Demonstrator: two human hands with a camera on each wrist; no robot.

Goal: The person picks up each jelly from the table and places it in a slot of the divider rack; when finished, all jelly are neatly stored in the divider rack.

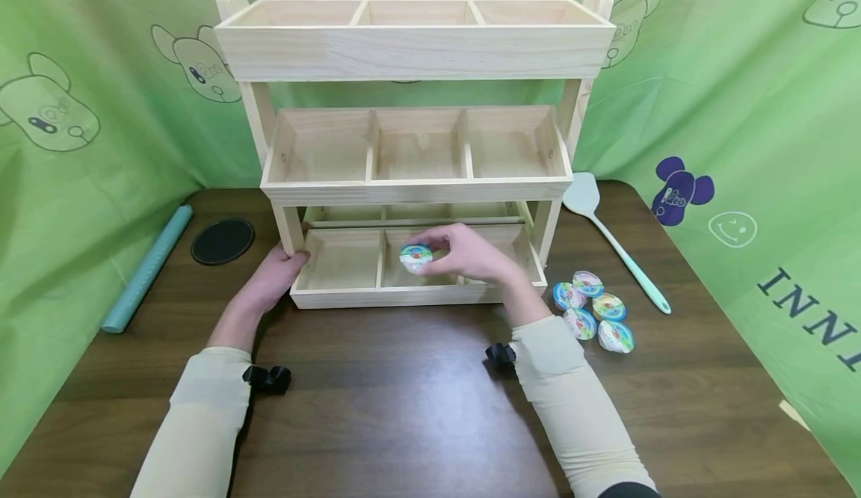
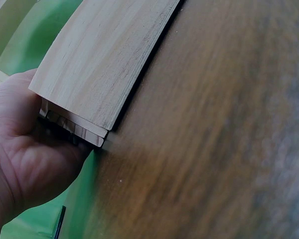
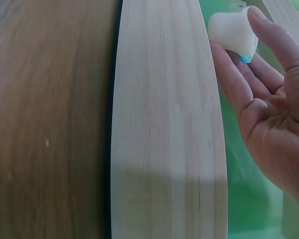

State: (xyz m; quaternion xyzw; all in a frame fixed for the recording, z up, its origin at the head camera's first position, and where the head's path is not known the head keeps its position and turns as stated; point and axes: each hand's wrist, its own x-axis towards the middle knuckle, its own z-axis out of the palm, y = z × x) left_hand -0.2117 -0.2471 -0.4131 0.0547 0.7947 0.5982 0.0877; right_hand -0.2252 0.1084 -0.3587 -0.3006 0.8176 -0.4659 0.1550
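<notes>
Green cloth (image 1: 747,102) printed with cartoon heads is wrapped round the back and sides on my feed, with a brown wood table (image 1: 390,393) under a three-tier pale wooden rack (image 1: 417,53). So the small cup (image 1: 415,259) has a shiny printed lid in blue, white and green, and the right wrist cam gives me its plain whitish rounded body plus a bit of blue at the rim. Right hand (image 1: 464,251) has it pinched between thumb and fingers, over the middle compartment (image 1: 395,277) of the bottom tray (image 1: 403,298), close to the front board's top edge. Left hand (image 1: 272,281) is wrapped round the rack's lower left end, fingers mostly hidden, so I can't tell how tight. Edges: the middle tier (image 1: 417,193) sits above and behind the cup, and dividers flank that compartment. Most room I see is tabletop between the forearms, in front of the rack. Five similar cups (image 1: 608,307) bunch up by its right end, spatula (image 1: 628,259) just past them.
</notes>
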